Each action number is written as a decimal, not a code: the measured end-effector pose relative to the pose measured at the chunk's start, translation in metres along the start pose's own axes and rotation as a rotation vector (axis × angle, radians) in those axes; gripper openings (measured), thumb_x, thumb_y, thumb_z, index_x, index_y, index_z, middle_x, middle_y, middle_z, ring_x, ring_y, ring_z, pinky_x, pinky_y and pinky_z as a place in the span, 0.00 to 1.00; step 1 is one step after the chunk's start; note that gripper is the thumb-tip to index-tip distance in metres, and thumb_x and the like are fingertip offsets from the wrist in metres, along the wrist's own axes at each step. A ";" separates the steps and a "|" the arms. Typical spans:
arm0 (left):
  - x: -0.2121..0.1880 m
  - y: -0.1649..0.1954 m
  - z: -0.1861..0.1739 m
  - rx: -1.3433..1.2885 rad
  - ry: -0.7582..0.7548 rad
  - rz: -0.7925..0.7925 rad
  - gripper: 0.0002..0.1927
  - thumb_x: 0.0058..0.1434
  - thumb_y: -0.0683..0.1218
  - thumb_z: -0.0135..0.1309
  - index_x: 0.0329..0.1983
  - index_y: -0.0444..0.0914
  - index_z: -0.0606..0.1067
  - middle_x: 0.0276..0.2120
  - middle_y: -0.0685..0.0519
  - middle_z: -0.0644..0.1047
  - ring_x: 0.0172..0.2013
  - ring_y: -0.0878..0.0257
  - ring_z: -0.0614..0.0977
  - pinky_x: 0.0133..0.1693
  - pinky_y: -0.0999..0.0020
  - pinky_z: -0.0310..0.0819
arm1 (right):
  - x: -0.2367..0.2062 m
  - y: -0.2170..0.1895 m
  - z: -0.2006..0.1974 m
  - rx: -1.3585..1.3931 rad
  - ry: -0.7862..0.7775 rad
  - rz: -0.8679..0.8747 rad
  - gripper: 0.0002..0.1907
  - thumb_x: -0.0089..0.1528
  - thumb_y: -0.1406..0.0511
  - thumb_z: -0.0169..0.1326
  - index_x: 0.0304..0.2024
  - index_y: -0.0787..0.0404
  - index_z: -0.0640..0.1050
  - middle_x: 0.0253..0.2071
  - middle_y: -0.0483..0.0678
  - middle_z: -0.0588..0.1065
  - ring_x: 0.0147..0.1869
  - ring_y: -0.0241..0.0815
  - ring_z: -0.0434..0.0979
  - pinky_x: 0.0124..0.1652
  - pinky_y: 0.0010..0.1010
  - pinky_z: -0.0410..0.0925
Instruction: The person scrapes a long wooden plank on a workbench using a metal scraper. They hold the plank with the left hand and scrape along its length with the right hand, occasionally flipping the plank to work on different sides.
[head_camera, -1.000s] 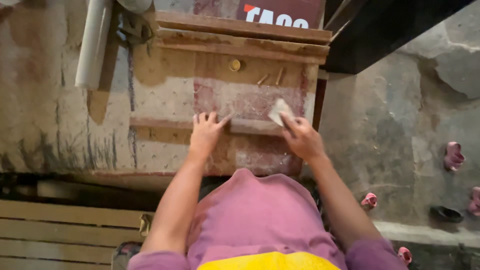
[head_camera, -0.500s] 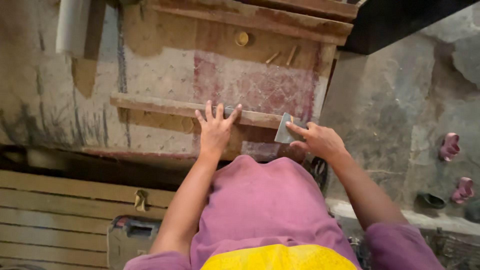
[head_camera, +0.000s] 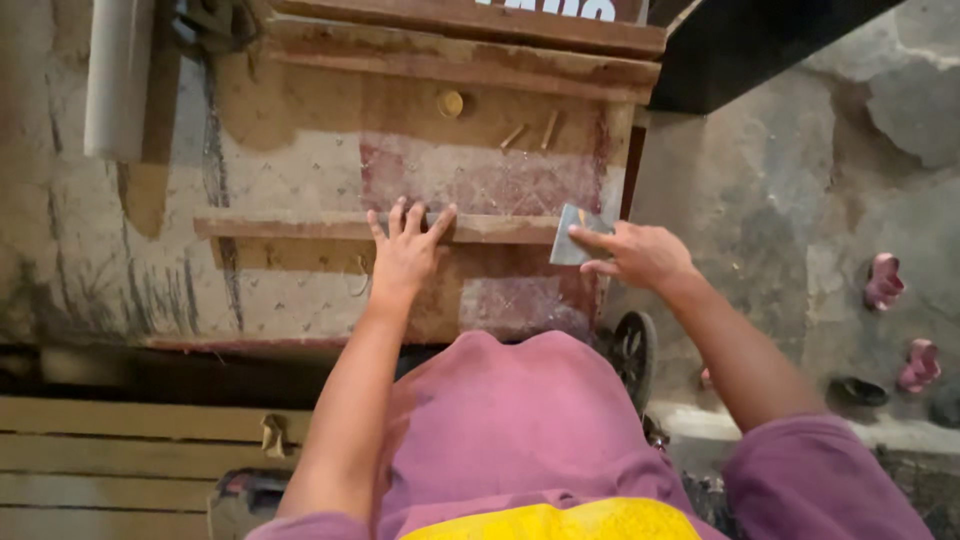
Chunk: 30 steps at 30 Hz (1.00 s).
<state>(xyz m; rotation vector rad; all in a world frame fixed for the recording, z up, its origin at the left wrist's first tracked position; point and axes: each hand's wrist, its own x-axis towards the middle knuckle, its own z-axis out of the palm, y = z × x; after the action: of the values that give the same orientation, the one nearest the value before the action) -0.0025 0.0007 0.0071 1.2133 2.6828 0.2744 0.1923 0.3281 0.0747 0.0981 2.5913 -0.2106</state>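
Rough grey concrete flooring (head_camera: 790, 200) is filling the right side of what I am seeing, and a worn, stained wooden worktop (head_camera: 290, 170) is taking up the far left and centre. Nearest to me, a pink shirt with a yellow band (head_camera: 520, 440) is covering the bottom of the view, and pale wooden slats (head_camera: 110, 450) are lying at the near left. A dark panel (head_camera: 740, 50) is cutting across the far right corner. On the far left a white tube (head_camera: 118, 75) is standing over the worktop edge.

Across the worktop a long narrow wooden strip (head_camera: 300, 227) is running left to right. I am watching my left hand (head_camera: 405, 255) pressing flat on that strip, palm down, with the fingers spread apart and the thumb angled out to the right. Just to the right, at the strip's end, my right hand (head_camera: 640, 255) is pinching a small grey folded sheet (head_camera: 572, 240), which looks like sandpaper, between thumb and fingers, holding it against the end of the strip.

Farther back on the worktop two short wooden pegs (head_camera: 530, 130) are lying near a small round yellowish disc (head_camera: 450, 103). A dark wheel (head_camera: 632, 350) is showing below the worktop's right edge. Out on the concrete at the right, small pink shoes (head_camera: 885, 280) are lying well apart from me.
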 end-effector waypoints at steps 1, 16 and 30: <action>-0.002 -0.001 0.001 -0.006 0.015 0.015 0.39 0.52 0.56 0.61 0.70 0.61 0.65 0.64 0.47 0.68 0.67 0.42 0.63 0.61 0.21 0.47 | 0.000 0.002 -0.001 0.024 -0.014 0.014 0.35 0.59 0.36 0.47 0.69 0.20 0.62 0.37 0.54 0.76 0.38 0.57 0.81 0.35 0.46 0.74; -0.004 -0.005 -0.007 -0.070 -0.013 -0.024 0.33 0.55 0.47 0.64 0.65 0.49 0.71 0.60 0.56 0.73 0.67 0.52 0.68 0.65 0.26 0.51 | -0.005 0.010 -0.001 -0.133 -0.026 -0.064 0.35 0.62 0.36 0.42 0.72 0.22 0.59 0.32 0.55 0.77 0.30 0.55 0.81 0.27 0.44 0.74; 0.001 -0.004 -0.014 -0.171 -0.069 -0.104 0.33 0.52 0.47 0.65 0.64 0.49 0.73 0.64 0.57 0.72 0.69 0.52 0.66 0.66 0.28 0.47 | -0.011 0.010 -0.003 -0.170 -0.019 -0.096 0.39 0.59 0.33 0.43 0.73 0.23 0.56 0.30 0.52 0.76 0.25 0.54 0.80 0.25 0.43 0.73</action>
<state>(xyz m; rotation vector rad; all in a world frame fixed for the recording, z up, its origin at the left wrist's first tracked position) -0.0094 -0.0022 0.0198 1.0119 2.5926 0.4284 0.2014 0.3378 0.0812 -0.0889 2.5854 -0.0247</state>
